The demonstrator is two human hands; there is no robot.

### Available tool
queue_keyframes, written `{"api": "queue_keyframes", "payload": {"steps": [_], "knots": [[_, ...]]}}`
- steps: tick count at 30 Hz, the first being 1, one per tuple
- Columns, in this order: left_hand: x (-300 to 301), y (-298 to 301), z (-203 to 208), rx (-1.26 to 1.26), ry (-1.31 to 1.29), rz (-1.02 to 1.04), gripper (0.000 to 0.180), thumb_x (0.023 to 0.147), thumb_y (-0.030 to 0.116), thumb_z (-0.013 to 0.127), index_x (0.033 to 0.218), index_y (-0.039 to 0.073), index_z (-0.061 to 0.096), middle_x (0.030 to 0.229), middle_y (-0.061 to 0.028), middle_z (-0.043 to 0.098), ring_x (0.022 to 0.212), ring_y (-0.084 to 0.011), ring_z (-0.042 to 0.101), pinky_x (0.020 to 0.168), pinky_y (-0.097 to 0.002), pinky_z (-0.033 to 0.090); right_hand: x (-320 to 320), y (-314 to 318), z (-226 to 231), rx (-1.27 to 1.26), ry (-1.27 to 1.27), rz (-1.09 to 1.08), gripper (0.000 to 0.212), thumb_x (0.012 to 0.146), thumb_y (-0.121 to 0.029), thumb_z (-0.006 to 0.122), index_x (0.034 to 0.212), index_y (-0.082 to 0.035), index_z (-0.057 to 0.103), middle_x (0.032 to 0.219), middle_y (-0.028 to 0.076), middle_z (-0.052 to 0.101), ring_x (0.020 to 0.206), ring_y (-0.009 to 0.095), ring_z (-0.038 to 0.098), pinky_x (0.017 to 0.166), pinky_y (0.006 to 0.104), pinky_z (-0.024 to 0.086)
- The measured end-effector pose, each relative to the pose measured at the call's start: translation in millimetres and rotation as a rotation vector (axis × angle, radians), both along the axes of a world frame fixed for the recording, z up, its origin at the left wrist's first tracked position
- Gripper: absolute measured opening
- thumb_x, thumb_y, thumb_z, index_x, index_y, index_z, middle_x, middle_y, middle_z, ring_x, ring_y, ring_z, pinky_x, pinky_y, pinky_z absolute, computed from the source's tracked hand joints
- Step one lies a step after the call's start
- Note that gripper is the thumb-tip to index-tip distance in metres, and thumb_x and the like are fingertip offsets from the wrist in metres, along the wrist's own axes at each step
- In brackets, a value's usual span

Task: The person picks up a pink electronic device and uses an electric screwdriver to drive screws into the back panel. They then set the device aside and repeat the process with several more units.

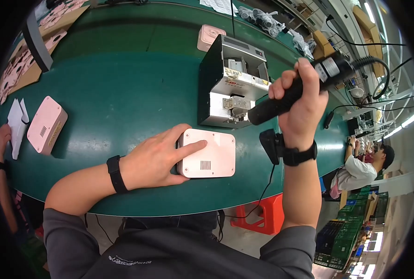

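Observation:
My left hand (153, 153) grips the left side of a pink plastic case (218, 156) that lies flat on the green table. Its index finger is pressed on the top face, the thumb along the near edge. A slotted vent and small corner holes show on that face. My right hand (307, 95) is wrapped round a black electric screwdriver (286, 100), raised above the table to the right of the case. The tool tilts, its cable end up at the right; its bit cannot be made out. Just beyond the case stands a black and silver screw feeder (230, 88).
Another pink case (47, 125) lies at the left, a further pink case (210, 37) behind the feeder. Pink panels (26, 65) sit on cardboard at far left. A co-worker's hand (3, 135) touches a white part (17, 123). A red stool (267, 216) stands below the table edge.

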State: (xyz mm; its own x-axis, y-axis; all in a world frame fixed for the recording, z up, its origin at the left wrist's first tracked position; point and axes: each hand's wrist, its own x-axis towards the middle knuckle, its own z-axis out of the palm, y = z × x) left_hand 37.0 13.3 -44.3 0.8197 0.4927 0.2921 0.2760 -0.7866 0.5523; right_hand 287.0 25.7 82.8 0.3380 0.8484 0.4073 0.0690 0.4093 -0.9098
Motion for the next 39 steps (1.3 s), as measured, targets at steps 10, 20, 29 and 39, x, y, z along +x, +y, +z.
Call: {"api": "queue_keyframes", "payload": {"steps": [10,20,29,39], "knots": [[2,1,0,0.030,0.011,0.000,0.079,0.067,0.026,0.084,0.137,0.016,0.050,0.129,-0.0187,0.044,0.106,-0.0363,0.059,0.088,-0.0428,0.053,2,-39,-9,0.061,-0.012,0.027,0.020,0.095,-0.027,0.055,0.095,-0.006,0.052,0.065,0.004,0.050,0.051,0.016,0.048,0.053,0.0342,0.043],[4,1,0,-0.022,0.025,0.010,0.084,0.062,0.022,0.086,0.138,0.017,0.051,0.135,-0.0192,0.041,0.109,-0.0388,0.057,0.087,-0.0436,0.054,7,-35,-37,0.059,-0.002,0.024,0.018,0.094,-0.026,0.055,0.093,-0.008,0.049,0.064,0.004,0.048,0.048,0.015,0.046,0.051,0.0334,0.042],[3,5,4,-0.003,-0.019,0.007,0.084,0.062,0.023,0.086,0.138,0.018,0.051,0.134,-0.0192,0.041,0.109,-0.0390,0.058,0.087,-0.0438,0.054,8,-35,-37,0.089,0.044,0.046,0.016,0.094,-0.024,0.054,0.096,-0.009,0.049,0.064,0.005,0.048,0.047,0.015,0.046,0.050,0.0335,0.042],[0,0,1,0.028,0.006,0.006,0.077,0.066,0.031,0.083,0.137,0.019,0.053,0.132,-0.0188,0.044,0.108,-0.0381,0.059,0.086,-0.0440,0.055,13,-37,-28,0.103,0.043,0.019,0.014,0.094,-0.019,0.055,0.098,-0.007,0.049,0.064,0.006,0.050,0.048,0.017,0.048,0.050,0.0352,0.045]]}}
